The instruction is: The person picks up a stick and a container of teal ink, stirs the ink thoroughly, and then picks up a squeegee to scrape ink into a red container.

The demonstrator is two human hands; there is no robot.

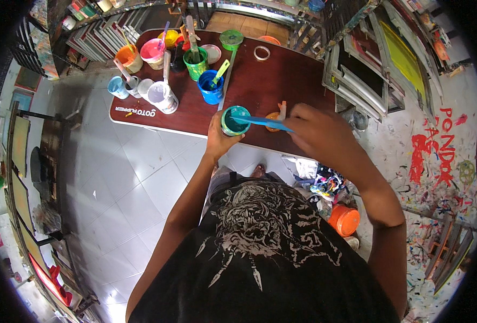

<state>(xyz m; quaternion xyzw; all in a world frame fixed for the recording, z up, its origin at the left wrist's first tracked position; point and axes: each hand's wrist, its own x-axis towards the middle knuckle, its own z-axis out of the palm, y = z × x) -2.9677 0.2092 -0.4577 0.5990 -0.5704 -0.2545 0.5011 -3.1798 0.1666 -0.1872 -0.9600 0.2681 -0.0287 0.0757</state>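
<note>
Clearly, in the head view, a small jar (228,131) is held by the left hand (221,141), whose fingers are wrapped around its left and near sides. It is located at the near edge of the table (297,70); whether its base is rested there cannot be told. A blue stick (268,124) is grasped at its right end by the right hand (312,126), with the fingers closed on it. Its long axis is directed nearly left to right, and its left end is placed within the mouth of the jar. Thus the jar is situated to the left of the right fingers, while it is touched by the left ones.

Inside the jar, dark teal paint (232,126) is seen. Beyond it, blue paint is contained in a blue tub (210,98), where 1 light green spatula (220,73) is stood. Farther away, 1 green tub (197,73), 1 pink tub (155,62) and 1 orange tub (134,65) are placed, each with a tool inside.
</note>
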